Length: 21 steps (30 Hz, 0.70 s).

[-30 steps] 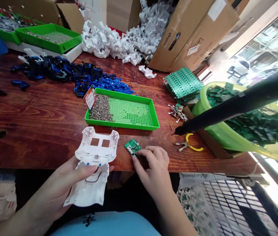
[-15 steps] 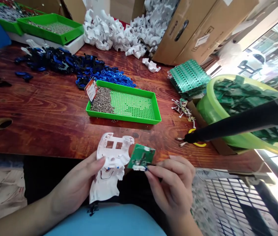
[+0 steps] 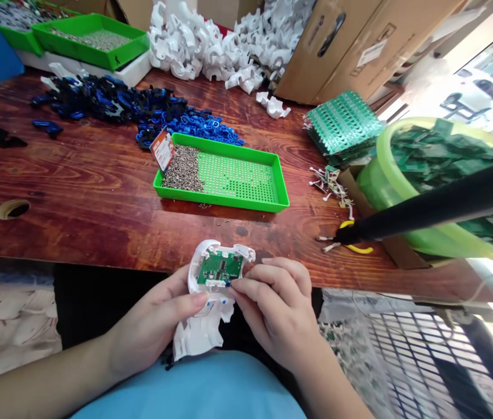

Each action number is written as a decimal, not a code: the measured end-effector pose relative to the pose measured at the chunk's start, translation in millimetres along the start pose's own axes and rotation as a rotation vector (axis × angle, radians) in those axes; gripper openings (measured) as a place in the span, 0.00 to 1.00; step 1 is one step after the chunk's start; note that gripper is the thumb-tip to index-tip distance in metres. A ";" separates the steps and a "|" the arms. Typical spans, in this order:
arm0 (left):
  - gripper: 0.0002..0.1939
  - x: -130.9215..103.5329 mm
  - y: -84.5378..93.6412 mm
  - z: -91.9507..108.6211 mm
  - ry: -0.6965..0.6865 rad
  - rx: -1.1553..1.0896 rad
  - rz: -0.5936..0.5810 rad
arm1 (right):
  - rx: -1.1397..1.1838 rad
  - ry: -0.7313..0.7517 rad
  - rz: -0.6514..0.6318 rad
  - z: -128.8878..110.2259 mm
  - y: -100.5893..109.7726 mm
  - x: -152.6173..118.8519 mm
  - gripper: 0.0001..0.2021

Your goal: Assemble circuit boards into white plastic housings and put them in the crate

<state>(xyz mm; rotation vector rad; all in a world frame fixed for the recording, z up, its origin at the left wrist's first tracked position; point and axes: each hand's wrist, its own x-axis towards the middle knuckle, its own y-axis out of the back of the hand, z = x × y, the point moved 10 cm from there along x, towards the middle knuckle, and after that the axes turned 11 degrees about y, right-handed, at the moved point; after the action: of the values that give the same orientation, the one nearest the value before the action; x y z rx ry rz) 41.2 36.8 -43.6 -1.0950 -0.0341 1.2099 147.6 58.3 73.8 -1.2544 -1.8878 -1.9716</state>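
Note:
My left hand [image 3: 159, 317] is closed around the left side of a white plastic housing [image 3: 196, 334], thumb across its middle, above my lap at the table's front edge. Inside the housing's upper part lies a green circuit board [image 3: 218, 266] with a white connector along its lower edge. My right hand [image 3: 275, 302] pinches the board's lower right corner, by a small blue part. Its fingers also come up against the housing's right rim, and the fingertips partly cover that corner. Whether the board sits fully flat cannot be told.
Behind the hands stands a green tray [image 3: 246, 201] of small screws. Blue and black parts [image 3: 111, 105] and white housings [image 3: 194, 43] are heaped farther back. At right are stacked green board panels [image 3: 345, 125], a yellow-green basin [image 3: 386, 174] of boards and a black pole [image 3: 425, 201].
My right hand has moved left with the circuit board, which went from beside the housing to inside its upper part. My left hand still holds the housing. The view has shifted slightly.

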 end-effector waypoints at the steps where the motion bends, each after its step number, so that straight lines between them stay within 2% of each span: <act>1: 0.20 0.6 0.0 0.3 -0.007 0.005 -0.001 | 0.006 -0.007 -0.016 0.6 -2.1 -0.1 0.02; 4: 0.21 2.6 1.4 0.8 -0.026 0.076 0.018 | 0.022 -0.022 -0.105 0.5 -13.8 -0.5 0.03; 7: 0.22 4.3 7.9 0.1 -0.035 0.205 0.096 | 0.037 -0.024 -0.170 -3.2 -21.8 -0.3 0.03; 10: 0.24 3.6 17.2 0.8 -0.040 0.281 0.198 | 0.090 -0.032 -0.164 -4.9 -20.9 -0.7 0.03; 12: 0.26 1.2 21.6 3.6 -0.057 0.296 0.254 | 0.155 -0.053 -0.120 -2.7 -17.4 -3.6 0.07; 14: 0.28 -2.4 24.0 7.2 -0.078 0.296 0.304 | 0.235 -0.177 0.015 11.2 -8.8 -11.6 0.11; 16: 0.29 -6.1 25.7 8.7 -0.079 0.280 0.357 | 0.410 -0.410 0.123 32.6 -11.3 -27.7 0.15; 18: 0.26 -9.1 24.1 9.3 -0.078 0.269 0.384 | 0.670 -0.623 0.072 41.9 -34.6 -42.5 0.18; 21: 0.21 -12.1 18.0 13.0 -0.116 0.304 0.378 | 0.960 -0.795 -0.058 33.9 -64.3 -51.3 0.15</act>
<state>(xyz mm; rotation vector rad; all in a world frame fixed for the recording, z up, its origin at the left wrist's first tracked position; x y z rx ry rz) 16.0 35.0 -43.0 -0.7824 0.2706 1.5580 156.9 79.0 -12.2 -1.6863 -2.6525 -0.3042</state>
